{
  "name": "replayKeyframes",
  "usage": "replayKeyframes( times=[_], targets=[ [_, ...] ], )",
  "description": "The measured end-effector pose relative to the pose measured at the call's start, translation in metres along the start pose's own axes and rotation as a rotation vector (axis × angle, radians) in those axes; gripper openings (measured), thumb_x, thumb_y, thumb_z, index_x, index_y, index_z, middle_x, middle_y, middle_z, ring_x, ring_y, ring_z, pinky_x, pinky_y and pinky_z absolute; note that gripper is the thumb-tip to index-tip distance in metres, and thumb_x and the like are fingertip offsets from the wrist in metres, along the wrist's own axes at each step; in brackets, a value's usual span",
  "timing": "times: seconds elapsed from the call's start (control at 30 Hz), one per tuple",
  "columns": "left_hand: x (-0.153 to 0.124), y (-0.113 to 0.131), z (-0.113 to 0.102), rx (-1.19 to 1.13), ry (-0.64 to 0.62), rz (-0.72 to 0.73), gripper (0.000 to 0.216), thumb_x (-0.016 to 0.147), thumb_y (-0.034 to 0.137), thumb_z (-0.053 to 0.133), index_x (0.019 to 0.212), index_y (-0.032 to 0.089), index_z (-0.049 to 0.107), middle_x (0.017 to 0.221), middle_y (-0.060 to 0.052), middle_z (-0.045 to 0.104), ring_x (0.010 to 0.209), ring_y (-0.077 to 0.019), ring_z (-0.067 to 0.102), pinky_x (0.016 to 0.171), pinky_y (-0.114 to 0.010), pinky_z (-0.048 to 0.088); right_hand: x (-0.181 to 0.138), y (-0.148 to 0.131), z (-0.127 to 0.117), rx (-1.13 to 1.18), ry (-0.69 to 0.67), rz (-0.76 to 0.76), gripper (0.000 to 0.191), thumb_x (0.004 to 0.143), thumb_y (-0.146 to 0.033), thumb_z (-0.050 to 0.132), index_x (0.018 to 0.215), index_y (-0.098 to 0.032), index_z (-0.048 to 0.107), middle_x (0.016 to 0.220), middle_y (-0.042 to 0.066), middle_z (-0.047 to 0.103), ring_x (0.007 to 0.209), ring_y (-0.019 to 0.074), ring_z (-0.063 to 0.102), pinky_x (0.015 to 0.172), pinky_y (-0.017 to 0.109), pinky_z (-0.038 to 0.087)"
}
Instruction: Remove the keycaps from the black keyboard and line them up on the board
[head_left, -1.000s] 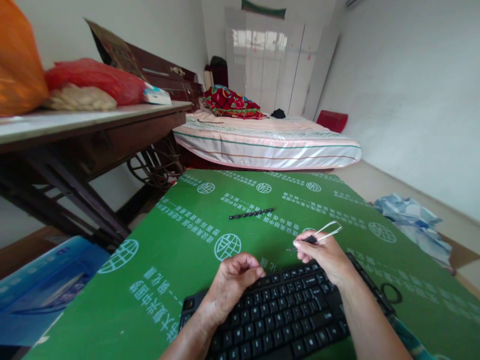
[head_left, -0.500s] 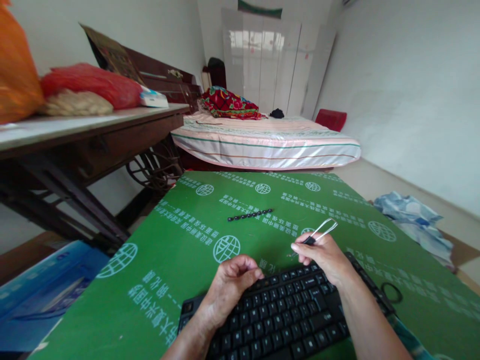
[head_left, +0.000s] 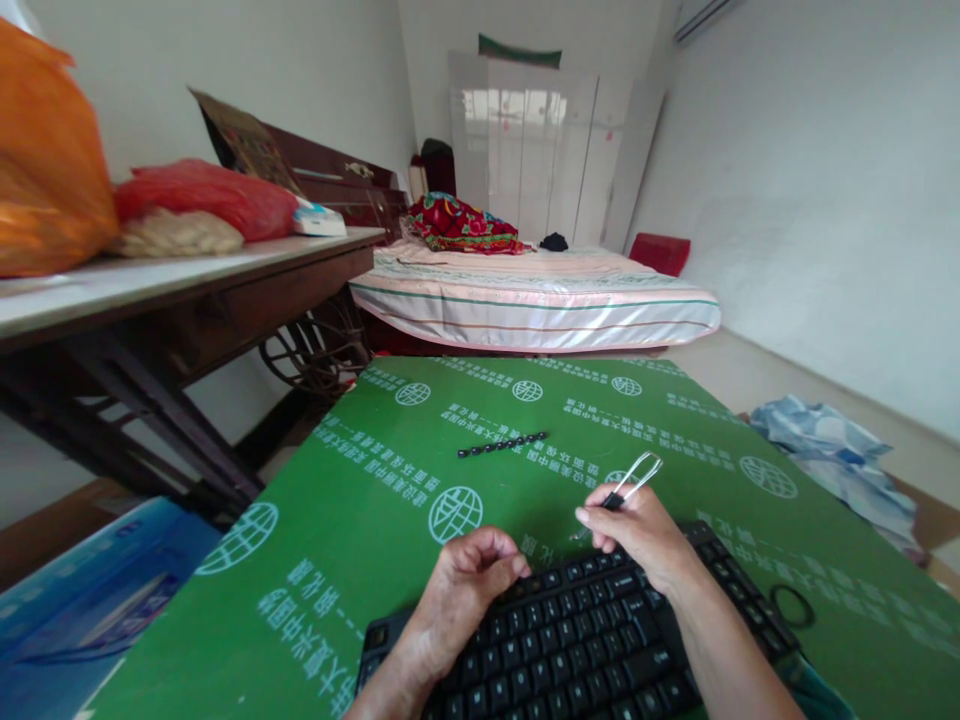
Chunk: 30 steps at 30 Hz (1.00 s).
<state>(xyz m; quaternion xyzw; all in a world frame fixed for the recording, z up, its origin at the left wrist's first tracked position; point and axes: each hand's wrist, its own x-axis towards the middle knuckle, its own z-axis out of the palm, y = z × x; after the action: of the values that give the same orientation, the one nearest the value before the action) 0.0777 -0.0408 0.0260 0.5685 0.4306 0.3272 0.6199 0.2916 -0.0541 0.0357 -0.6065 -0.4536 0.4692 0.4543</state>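
A black keyboard [head_left: 559,640] lies on the green board, with both forearms reaching over it. My right hand [head_left: 630,525] grips a keycap puller [head_left: 613,500] by its black middle, its wire loops pointing up and away. Faint thin strands show below the fingers at its other end. Over the keyboard's far edge rests my left hand [head_left: 480,575], thumb and index finger pinched together. Whatever may be between those fingertips is hidden. Beyond the hands, several small black keycaps [head_left: 501,446] lie in a slanting row.
The green board [head_left: 300,590] carries white printing. A black ring [head_left: 792,606] lies right of the keyboard. At left stands a sewing-machine table [head_left: 225,265] with bags on top, above a blue box [head_left: 97,610]. A bed [head_left: 540,300] is behind; blue-white cloth [head_left: 832,450] lies at right.
The whole view has tilted slightly upward, so things sit lower in the picture. My right hand has shifted a little with the keycap puller; my left hand keeps its pinch.
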Motion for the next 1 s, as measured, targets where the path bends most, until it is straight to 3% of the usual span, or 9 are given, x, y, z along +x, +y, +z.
replayKeyframes(
  times=[0.53, 1.0],
  targets=[
    [0.0, 0.0, 0.0, 0.024, 0.006, -0.005, 0.02, 0.07, 0.033, 0.066, 0.064, 0.014, 0.062, 0.058, 0.0, 0.061, 0.055, -0.0109, 0.048, 0.054, -0.022, 0.034, 0.0, 0.001, 0.0, -0.036, -0.022, -0.007, 0.014, 0.066, -0.028, 0.064, 0.064, -0.015, 0.058, 0.045, -0.003, 0.056, 0.043, 0.0097, 0.051, 0.045, 0.022, 0.041],
    [0.001, 0.002, 0.004, -0.083, 0.006, -0.003, 0.011, 0.067, 0.025, 0.066, 0.066, 0.015, 0.063, 0.063, -0.001, 0.065, 0.055, -0.0099, 0.051, 0.056, -0.022, 0.038, -0.015, -0.018, 0.006, -0.326, -0.129, 0.0, 0.006, 0.064, -0.021, 0.057, 0.06, -0.018, 0.055, 0.045, -0.004, 0.055, 0.041, 0.0084, 0.046, 0.04, 0.019, 0.033]
  ],
)
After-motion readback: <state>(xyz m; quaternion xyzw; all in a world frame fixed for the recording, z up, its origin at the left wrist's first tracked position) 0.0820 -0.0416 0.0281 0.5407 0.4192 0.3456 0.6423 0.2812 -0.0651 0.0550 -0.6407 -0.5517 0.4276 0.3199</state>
